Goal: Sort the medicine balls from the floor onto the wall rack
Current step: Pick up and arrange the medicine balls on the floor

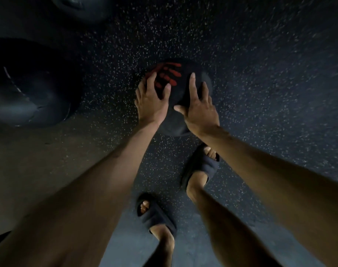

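Observation:
A black medicine ball (180, 89) with red stripes on its top lies on the dark speckled floor, straight ahead of my feet. My left hand (151, 99) lies on the ball's left side, fingers spread over the red marks. My right hand (200, 106) is pressed on its right side, fingers spread, thumb pointing inward. Both hands grip the ball between them. Whether it rests on the floor or is lifted off it I cannot tell. No wall rack is in view.
A larger black ball (31, 83) lies at the left, and part of another (79, 6) shows at the top left. My two feet in dark slides (200, 166) (156, 214) stand just behind the ball. Speckled rubber floor (270, 74) stretches to the right.

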Demonstrator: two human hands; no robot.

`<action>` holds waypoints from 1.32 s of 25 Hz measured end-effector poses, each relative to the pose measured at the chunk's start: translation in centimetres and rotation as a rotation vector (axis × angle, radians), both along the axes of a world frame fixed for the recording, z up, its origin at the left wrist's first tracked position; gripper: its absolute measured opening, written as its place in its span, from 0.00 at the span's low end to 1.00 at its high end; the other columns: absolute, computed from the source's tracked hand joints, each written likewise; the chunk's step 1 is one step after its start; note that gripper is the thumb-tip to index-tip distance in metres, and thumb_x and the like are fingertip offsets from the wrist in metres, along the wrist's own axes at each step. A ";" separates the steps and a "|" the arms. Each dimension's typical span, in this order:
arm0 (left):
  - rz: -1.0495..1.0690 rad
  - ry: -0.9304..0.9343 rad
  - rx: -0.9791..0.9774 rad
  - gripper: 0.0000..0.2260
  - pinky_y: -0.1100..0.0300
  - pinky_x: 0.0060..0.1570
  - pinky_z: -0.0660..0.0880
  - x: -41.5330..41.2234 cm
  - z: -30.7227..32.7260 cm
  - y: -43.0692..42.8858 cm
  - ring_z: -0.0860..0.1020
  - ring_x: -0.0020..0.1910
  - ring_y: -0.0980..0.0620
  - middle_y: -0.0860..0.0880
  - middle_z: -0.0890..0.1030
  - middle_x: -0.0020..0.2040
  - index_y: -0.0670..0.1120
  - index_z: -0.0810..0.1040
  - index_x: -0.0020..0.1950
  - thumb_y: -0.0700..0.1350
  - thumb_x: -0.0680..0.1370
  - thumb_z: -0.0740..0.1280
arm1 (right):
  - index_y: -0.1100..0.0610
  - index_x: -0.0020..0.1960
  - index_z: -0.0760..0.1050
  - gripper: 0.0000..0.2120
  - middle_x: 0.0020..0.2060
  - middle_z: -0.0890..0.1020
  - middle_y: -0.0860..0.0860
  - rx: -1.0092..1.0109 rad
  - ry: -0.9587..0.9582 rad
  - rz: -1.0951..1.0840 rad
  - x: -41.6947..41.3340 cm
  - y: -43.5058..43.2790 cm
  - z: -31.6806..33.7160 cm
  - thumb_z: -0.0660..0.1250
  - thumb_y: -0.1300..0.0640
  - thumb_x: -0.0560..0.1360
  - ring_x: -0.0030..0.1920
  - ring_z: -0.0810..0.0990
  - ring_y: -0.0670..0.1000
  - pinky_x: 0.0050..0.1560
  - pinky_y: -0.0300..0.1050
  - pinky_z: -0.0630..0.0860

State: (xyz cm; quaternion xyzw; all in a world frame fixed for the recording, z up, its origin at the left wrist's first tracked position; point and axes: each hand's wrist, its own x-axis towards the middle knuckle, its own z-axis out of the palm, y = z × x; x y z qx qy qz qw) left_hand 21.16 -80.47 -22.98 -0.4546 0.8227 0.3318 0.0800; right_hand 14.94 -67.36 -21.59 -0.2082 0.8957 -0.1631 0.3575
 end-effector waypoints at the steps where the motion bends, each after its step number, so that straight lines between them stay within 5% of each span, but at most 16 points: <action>1: -0.028 0.037 -0.002 0.29 0.38 0.74 0.59 0.5 0.2 0.2 0.60 0.76 0.41 0.43 0.61 0.79 0.54 0.60 0.79 0.60 0.81 0.62 | 0.45 0.81 0.34 0.44 0.80 0.47 0.62 0.025 -0.036 0.007 -2.2 -0.7 -0.2 0.59 0.35 0.79 0.78 0.57 0.64 0.72 0.64 0.65; 4: -0.170 -0.016 0.097 0.37 0.37 0.74 0.56 1.6 0.4 0.9 0.55 0.79 0.37 0.41 0.48 0.82 0.58 0.47 0.82 0.64 0.79 0.62 | 0.47 0.82 0.37 0.40 0.80 0.51 0.62 0.095 -0.122 -0.077 -8.3 -3.3 -1.0 0.54 0.33 0.80 0.78 0.58 0.64 0.74 0.64 0.62; 7: -0.154 -0.019 0.184 0.35 0.33 0.70 0.65 -1.9 -0.4 -1.1 0.54 0.79 0.36 0.45 0.42 0.82 0.65 0.41 0.80 0.66 0.80 0.58 | 0.49 0.82 0.45 0.35 0.77 0.60 0.62 0.098 -0.162 -0.189 -13.5 -6.3 -0.9 0.56 0.39 0.82 0.75 0.62 0.64 0.74 0.60 0.63; 10: -0.040 -0.083 0.182 0.28 0.42 0.72 0.65 -8.1 -0.8 -6.9 0.58 0.78 0.37 0.40 0.51 0.82 0.60 0.45 0.81 0.58 0.84 0.54 | 0.48 0.82 0.46 0.36 0.78 0.57 0.59 -0.025 -0.154 -0.098 -14.2 -6.1 0.2 0.60 0.44 0.82 0.75 0.63 0.64 0.73 0.60 0.65; 13: -0.057 -0.177 0.146 0.24 0.50 0.72 0.63 -10.4 -0.7 -13.2 0.66 0.74 0.40 0.40 0.62 0.78 0.58 0.51 0.82 0.53 0.86 0.53 | 0.46 0.81 0.34 0.47 0.75 0.61 0.61 -0.085 -0.164 0.065 -11.1 -5.6 0.1 0.67 0.43 0.78 0.71 0.66 0.66 0.68 0.64 0.69; 17: -0.191 -0.212 0.189 0.23 0.48 0.72 0.66 -13.1 -1.7 -17.9 0.68 0.73 0.40 0.42 0.66 0.77 0.60 0.55 0.81 0.56 0.85 0.53 | 0.47 0.80 0.29 0.50 0.66 0.70 0.61 -0.005 -0.028 0.020 -11.2 -8.9 -0.6 0.66 0.41 0.78 0.62 0.72 0.63 0.60 0.62 0.74; 21: -0.105 -0.196 0.183 0.26 0.40 0.73 0.62 -17.3 -1.6 -18.9 0.65 0.75 0.40 0.44 0.62 0.79 0.57 0.56 0.81 0.60 0.84 0.54 | 0.45 0.80 0.30 0.47 0.66 0.71 0.63 0.103 -0.095 -0.005 -16.2 -12.2 0.4 0.62 0.36 0.78 0.63 0.73 0.65 0.60 0.61 0.73; 27: -0.203 -0.016 0.127 0.45 0.39 0.76 0.50 -16.1 0.4 -15.4 0.47 0.80 0.37 0.37 0.44 0.81 0.52 0.43 0.82 0.70 0.75 0.61 | 0.55 0.82 0.46 0.41 0.70 0.71 0.64 0.209 -0.119 -0.254 -26.1 -20.3 -0.6 0.50 0.30 0.79 0.70 0.70 0.65 0.67 0.58 0.68; 30: -0.224 -0.012 0.124 0.47 0.35 0.74 0.57 -17.4 -0.2 -17.9 0.49 0.79 0.33 0.36 0.41 0.81 0.55 0.39 0.82 0.70 0.74 0.62 | 0.61 0.75 0.64 0.37 0.69 0.73 0.63 0.219 -0.106 -0.385 -30.3 -23.8 -1.1 0.52 0.33 0.80 0.70 0.71 0.63 0.68 0.54 0.67; 33: -0.255 -0.043 0.112 0.41 0.35 0.70 0.65 -21.2 -0.1 -22.7 0.54 0.78 0.33 0.38 0.44 0.82 0.59 0.41 0.81 0.66 0.77 0.63 | 0.57 0.78 0.60 0.35 0.72 0.70 0.61 0.098 -0.033 -0.279 -30.2 -24.4 -0.9 0.57 0.35 0.80 0.72 0.68 0.62 0.70 0.55 0.64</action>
